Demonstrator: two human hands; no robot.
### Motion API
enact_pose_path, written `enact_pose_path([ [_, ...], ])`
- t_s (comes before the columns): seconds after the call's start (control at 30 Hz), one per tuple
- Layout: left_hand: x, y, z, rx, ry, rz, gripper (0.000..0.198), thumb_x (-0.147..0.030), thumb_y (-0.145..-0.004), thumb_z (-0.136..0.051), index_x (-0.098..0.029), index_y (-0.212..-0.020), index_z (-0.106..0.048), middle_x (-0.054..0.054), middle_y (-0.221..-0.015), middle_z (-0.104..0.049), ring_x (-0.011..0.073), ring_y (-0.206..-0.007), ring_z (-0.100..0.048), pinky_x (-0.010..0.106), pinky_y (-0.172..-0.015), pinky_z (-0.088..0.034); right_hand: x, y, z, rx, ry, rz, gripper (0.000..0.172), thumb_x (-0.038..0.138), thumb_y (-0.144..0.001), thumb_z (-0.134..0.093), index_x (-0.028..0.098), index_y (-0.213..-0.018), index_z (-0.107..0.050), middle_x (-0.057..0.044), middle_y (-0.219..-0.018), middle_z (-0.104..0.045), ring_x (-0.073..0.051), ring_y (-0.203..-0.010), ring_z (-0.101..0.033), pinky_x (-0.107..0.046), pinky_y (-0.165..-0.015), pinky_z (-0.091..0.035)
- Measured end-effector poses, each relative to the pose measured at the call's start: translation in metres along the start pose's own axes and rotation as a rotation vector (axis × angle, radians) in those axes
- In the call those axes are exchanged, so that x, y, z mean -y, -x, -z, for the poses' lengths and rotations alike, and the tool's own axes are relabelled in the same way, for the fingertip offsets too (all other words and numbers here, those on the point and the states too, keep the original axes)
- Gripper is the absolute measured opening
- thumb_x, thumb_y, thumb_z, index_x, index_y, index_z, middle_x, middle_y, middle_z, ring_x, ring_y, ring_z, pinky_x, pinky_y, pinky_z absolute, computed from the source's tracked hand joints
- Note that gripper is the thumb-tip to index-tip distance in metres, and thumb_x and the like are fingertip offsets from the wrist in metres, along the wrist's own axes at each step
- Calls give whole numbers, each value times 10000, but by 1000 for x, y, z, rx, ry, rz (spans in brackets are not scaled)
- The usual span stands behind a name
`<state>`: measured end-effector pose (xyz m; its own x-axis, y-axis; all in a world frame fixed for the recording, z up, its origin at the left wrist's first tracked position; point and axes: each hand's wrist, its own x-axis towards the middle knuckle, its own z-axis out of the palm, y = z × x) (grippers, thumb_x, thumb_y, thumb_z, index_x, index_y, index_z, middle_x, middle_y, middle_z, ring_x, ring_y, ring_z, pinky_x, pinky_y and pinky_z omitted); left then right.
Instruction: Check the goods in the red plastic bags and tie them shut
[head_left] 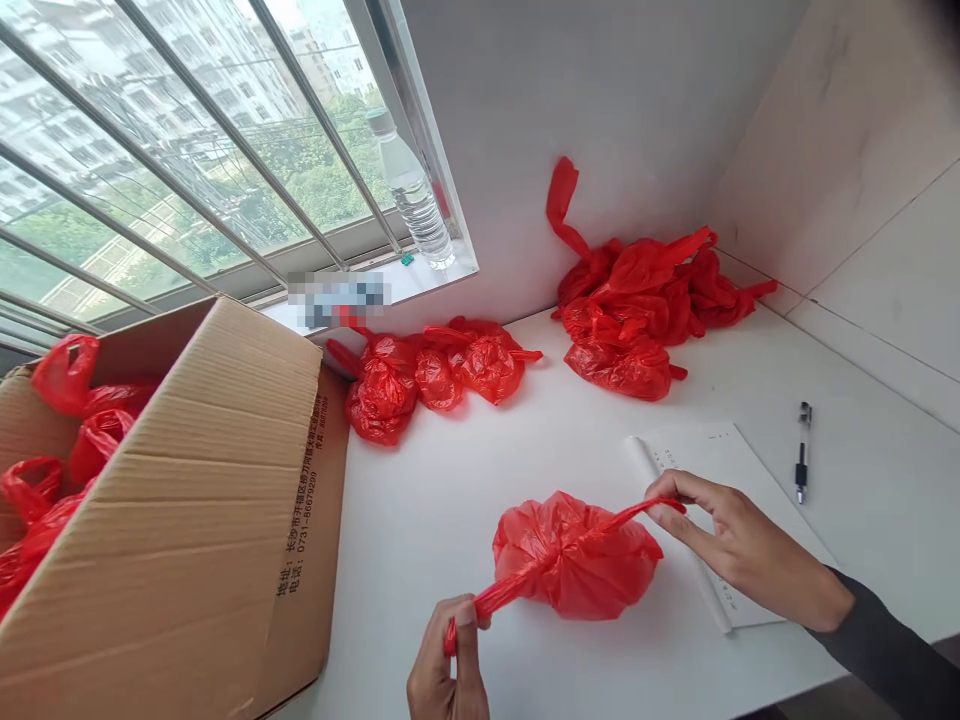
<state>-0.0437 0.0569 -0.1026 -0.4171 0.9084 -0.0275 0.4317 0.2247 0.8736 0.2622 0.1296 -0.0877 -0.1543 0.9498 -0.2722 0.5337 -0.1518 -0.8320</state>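
Observation:
A full red plastic bag rests on the white table, its top gathered at the middle. My left hand, at the bottom of the view, pinches one twisted handle of this bag and holds it out toward the lower left. To the right, my right hand grips the other handle between thumb and fingers, pulled to the upper right. Both handles are stretched taut. What the bag contains is hidden.
An open cardboard box with red bags stands at left. More red bags and a larger pile lie by the wall. A notebook and pen are at right. A water bottle stands on the windowsill.

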Motion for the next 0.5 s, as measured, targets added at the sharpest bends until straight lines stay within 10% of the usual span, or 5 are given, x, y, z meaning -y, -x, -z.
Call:
enact_pose_path([
  [0.23,-14,-2,-31,167,572,371,520,-633,-839,-628,-220,-1156,-640,42,-833,-669,162,-620,-532,302,-608,-467,18,-1,-29,111,-304,46,335,555,-997,-447,305,-1192,-553,-41,-1336,-573,-223,-1201,-544,-325,-980,-460],
  [0.33,-18,4,-44,261,498,413,621,-619,-868,-602,-215,-1337,-552,-28,-620,-570,140,-531,-469,281,-563,-431,26,2,-39,178,-371,69,333,547,-1015,-411,292,-1195,-529,-41,-1221,-608,-195,-1012,-601,-316,-898,-492],
  [0.5,-22,-3,-41,233,440,410,580,-682,-904,-475,-163,-1045,-691,-31,-464,-513,151,-508,-490,298,-620,-469,26,8,-48,140,-420,57,350,552,-1019,-379,265,-942,-564,-12,-908,-636,-189,-833,-596,-292,-771,-496],
])
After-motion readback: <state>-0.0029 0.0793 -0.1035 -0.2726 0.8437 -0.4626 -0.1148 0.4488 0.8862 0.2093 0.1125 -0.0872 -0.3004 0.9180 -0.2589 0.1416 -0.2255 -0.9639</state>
